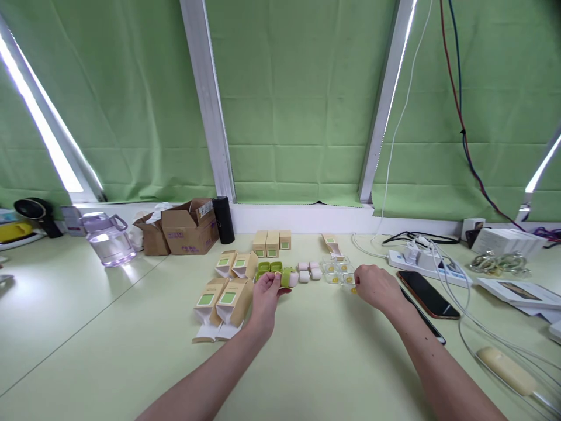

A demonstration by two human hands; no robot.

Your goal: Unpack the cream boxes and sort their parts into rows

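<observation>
Near the middle of the table, my left hand grips a small green piece, with a pale pink piece at its right side. Green square pieces lie just behind that hand, and several pale pink blocks stand to its right. My right hand is closed at the right end of a group of clear containers with yellow centres; what its fingers hold, if anything, is hidden. Open kraft boxes lie left of my left hand.
Closed kraft boxes stand at the back. A carton, a black cylinder and a purple jug are at the back left. Right of my right hand are phones, a power strip and loose cables.
</observation>
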